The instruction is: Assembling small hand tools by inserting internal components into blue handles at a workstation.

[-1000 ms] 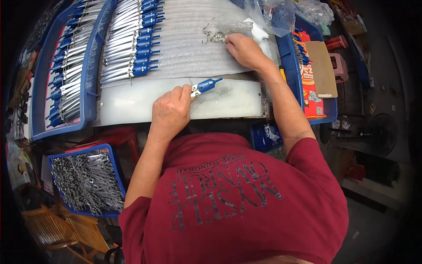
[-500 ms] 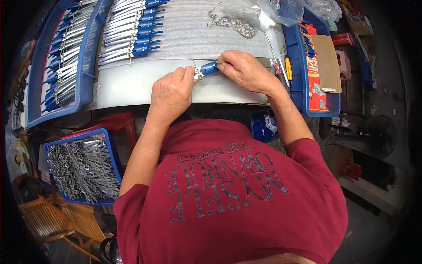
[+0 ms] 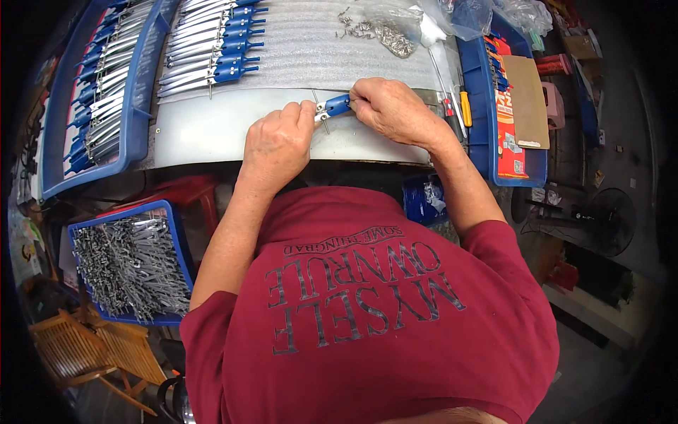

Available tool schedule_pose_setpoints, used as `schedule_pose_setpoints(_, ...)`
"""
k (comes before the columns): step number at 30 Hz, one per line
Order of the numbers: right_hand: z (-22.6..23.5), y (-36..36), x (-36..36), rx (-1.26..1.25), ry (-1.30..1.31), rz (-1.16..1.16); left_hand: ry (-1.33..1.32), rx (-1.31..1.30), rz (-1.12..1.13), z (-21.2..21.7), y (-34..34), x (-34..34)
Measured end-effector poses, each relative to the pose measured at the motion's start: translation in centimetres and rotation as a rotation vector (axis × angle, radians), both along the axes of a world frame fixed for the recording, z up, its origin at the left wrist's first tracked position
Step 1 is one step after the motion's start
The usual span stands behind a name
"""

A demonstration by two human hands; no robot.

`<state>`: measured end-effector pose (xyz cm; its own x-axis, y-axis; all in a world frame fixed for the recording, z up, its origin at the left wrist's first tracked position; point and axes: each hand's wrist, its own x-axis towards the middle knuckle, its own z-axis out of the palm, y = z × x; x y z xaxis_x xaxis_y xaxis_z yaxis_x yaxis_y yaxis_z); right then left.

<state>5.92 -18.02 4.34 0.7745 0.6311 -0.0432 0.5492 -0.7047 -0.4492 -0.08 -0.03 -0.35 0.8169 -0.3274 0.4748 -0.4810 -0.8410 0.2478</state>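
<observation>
Between my two hands is a part with a blue bracket end (image 3: 337,105), a silvery metal piece with holes and a thin pin sticking out across it. My left hand (image 3: 277,145) is closed round the metal side, hiding most of it. The fingertips of my right hand (image 3: 395,113) pinch the blue end. The part is held above the white work surface (image 3: 212,127). Just beyond my left hand, similar blue-ended metal parts (image 3: 229,69) lie in a row on a grey foam sheet (image 3: 304,53).
Blue trays of parts stand at the left (image 3: 134,127) and right (image 3: 480,127); the right one holds cardboard (image 3: 524,102). Small metal fasteners (image 3: 392,41) spill from a clear bag. A yellow-handled screwdriver (image 3: 465,109) lies near my right wrist. Lower left is a crate of metal pieces (image 3: 134,265).
Both hands keep the same hold on the part. My left hand has shifted slightly to the right, and the whole view has moved a little.
</observation>
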Motion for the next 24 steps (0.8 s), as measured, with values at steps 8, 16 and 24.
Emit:
schedule_pose_setpoints(8, 0.24, 0.17, -0.07, 0.015, 0.074, -0.071, 0.002, -0.005, -0.007, -0.02, 0.1, 0.05)
schedule_pose_setpoints(16, 0.16, 0.26, -0.33, 0.039, 0.016, -0.065, 0.01, -0.018, -0.001, -0.16, 0.07, 0.11)
schedule_pose_setpoints(24, -0.6, -0.07, -0.5, 0.123, -0.086, -0.025, 0.046, -0.046, -0.003, -0.13, 0.13, 0.18)
